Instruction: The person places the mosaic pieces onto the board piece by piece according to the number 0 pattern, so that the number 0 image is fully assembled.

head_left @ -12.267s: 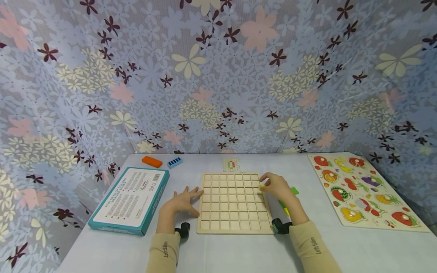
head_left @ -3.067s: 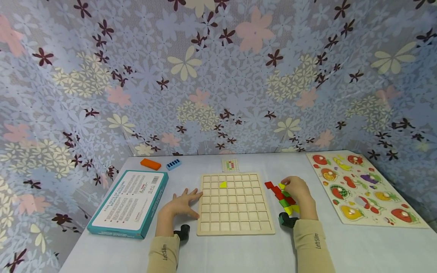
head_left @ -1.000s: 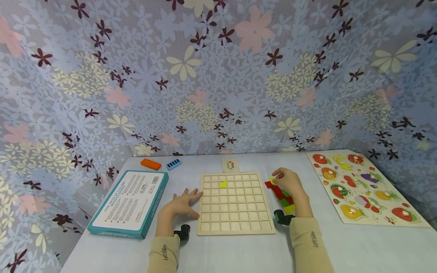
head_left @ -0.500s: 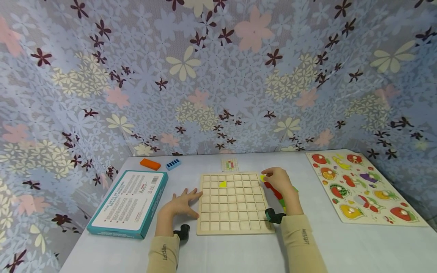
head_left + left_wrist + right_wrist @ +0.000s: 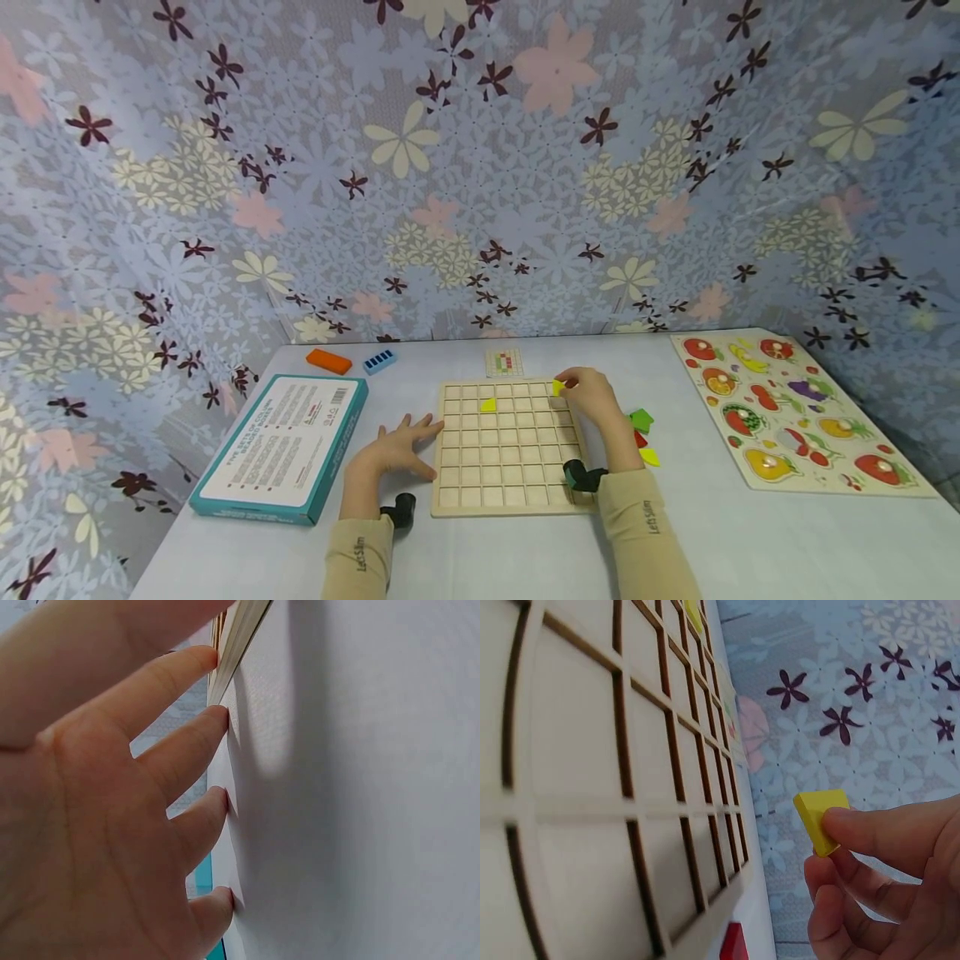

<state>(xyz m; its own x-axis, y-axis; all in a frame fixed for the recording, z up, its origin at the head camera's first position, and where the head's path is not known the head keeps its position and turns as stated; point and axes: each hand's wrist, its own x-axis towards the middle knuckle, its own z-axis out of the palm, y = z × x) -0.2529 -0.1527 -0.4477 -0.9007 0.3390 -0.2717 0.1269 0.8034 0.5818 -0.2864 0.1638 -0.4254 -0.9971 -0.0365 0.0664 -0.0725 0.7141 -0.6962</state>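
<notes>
A square wooden grid board (image 5: 512, 456) lies in the middle of the table, with one yellow tile (image 5: 489, 405) in a cell near its top left. My right hand (image 5: 597, 402) pinches another yellow tile (image 5: 558, 388) between thumb and fingers over the board's upper right corner. The right wrist view shows this held tile (image 5: 821, 814) raised off the grid. Spread out at the board's left edge is my left hand (image 5: 393, 450), holding nothing; the left wrist view has its fingertips (image 5: 206, 656) right at the board's side and down on the white table.
Right of the board lie loose green (image 5: 641, 419), red (image 5: 640, 439) and yellow (image 5: 650, 457) tiles, partly hidden by my right arm. A pattern card (image 5: 503, 362) sits behind the board. A teal box (image 5: 281, 446), orange (image 5: 328, 361) and blue (image 5: 379, 361) blocks are left; a fruit puzzle (image 5: 795, 417) is right.
A yellow tile has come onto the board since the oldest frame. My right hand has picked a second one from the loose tiles and moved left over the board. The left hand stays.
</notes>
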